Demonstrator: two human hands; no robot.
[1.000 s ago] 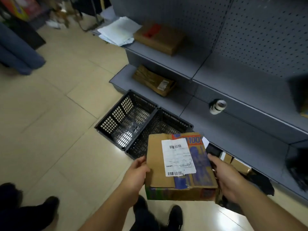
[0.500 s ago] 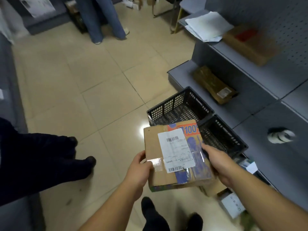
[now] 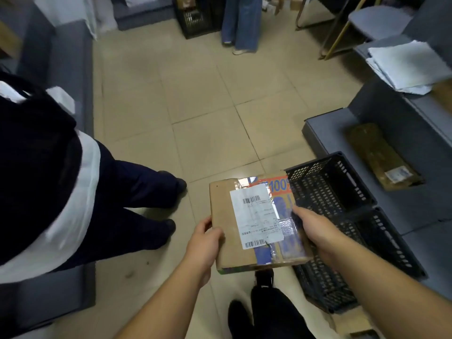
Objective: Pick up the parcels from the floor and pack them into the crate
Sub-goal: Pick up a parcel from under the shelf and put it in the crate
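Bystander in dark trousers stands on tiled floor at left. Left hand grips left edge of parcel, thumb on top, fingers curled beneath. Parcel held level above floor, white barcode label up, its right edge overlapping near rim of black crate. Right hand grips parcel's right edge, thumb on top. Second brown parcel lies on low grey shelf beyond crate. White papers on upper shelf, far right.

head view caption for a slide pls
Both hands, left and right, hold a labelled parcel beside the black crate.
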